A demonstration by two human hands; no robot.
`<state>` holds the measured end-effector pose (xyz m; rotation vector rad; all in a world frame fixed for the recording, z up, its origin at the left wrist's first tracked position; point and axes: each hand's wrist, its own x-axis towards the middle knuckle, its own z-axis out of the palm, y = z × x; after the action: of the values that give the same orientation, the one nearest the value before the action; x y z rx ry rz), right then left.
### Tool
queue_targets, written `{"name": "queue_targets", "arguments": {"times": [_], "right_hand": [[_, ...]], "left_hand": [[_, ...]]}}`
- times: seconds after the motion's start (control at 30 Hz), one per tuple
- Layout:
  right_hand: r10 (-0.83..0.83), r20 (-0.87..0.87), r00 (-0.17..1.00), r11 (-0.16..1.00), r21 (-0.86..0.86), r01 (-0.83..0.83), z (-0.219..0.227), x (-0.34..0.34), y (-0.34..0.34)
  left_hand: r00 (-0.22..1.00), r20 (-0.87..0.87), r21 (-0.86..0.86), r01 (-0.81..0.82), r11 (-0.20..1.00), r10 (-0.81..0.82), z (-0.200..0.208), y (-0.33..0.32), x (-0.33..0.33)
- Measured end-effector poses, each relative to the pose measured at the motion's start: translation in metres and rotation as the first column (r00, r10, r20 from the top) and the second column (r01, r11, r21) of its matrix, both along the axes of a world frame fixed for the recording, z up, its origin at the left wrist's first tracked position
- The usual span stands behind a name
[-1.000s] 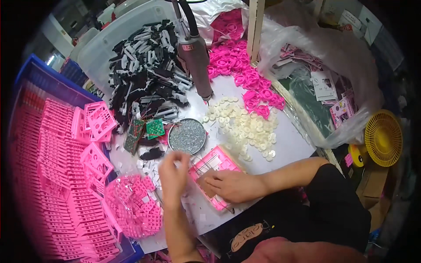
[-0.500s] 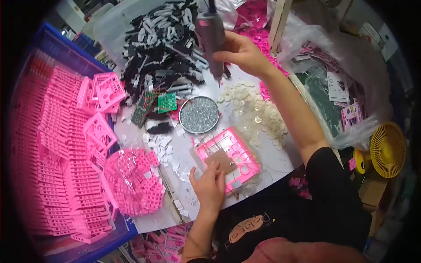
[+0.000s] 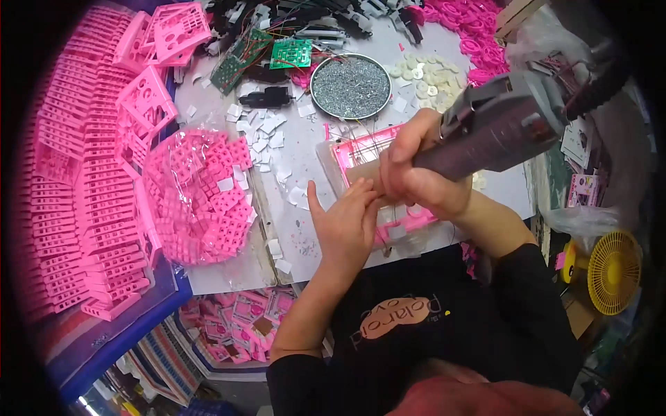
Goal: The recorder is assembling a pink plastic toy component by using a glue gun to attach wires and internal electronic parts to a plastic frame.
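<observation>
A white table (image 3: 305, 133) sits in front of the person. Along its left edge is a big blue crate (image 3: 170, 295), full of pink plastic frames (image 3: 97, 208) stacked in long rows. A clear bag of pink grid pieces (image 3: 201, 201) lies on the table close to that edge. A fat grey power screwdriver (image 3: 492, 125) slants down over the right half of the table. The right hand (image 3: 430, 180) is wrapped tight around its lower end, and its tip is hidden. Under the hands, by the table's near edge, lies a pink plastic case (image 3: 355, 154) with thin wires in it. The left hand (image 3: 343, 222) has its fingers stretched out and released, with the thumb well apart. Its fingertips touch a flat brown square (image 3: 362, 171) inside the case. A round dish (image 3: 351, 117) of tiny silver screws stands farther in, between the case and the far edge. Left of the dish is a small green circuit board (image 3: 290, 53). Pale round discs (image 3: 430, 73) lie to its right. Little white squares (image 3: 267, 135) are scattered left of the case.
</observation>
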<state>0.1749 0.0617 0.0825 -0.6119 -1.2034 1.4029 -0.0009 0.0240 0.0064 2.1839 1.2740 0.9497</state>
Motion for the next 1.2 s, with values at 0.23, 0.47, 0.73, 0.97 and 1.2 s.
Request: {"name": "queue_targets", "arguments": {"times": [0.23,0.47,0.73,0.97,1.2], "right_hand": [[0.036,0.041,0.999,0.998,0.045,-0.038,-0.017,-0.006,-0.002],[-0.036,0.111,0.993,0.987,0.159,0.018,-0.021,0.004,0.002],[-0.147,0.193,0.97,0.981,0.152,0.118,-0.03,0.01,0.013],[-0.139,0.174,0.975,0.983,0.146,0.114,-0.033,0.009,0.016],[0.014,-0.128,0.992,0.994,0.106,0.0,-0.013,0.006,0.008]], "left_hand": [[0.999,0.04,0.036,0.02,0.999,-0.022,-0.004,0.004,-0.001],[0.995,-0.093,0.01,0.042,0.999,-0.04,0.009,-0.002,0.0],[0.927,-0.359,0.04,0.129,0.991,-0.107,0.015,-0.009,0.007],[0.968,-0.25,0.113,0.03,0.993,-0.001,0.003,-0.003,0.012],[0.987,-0.114,-0.051,-0.117,0.992,0.111,0.018,0.01,0.022]]}}
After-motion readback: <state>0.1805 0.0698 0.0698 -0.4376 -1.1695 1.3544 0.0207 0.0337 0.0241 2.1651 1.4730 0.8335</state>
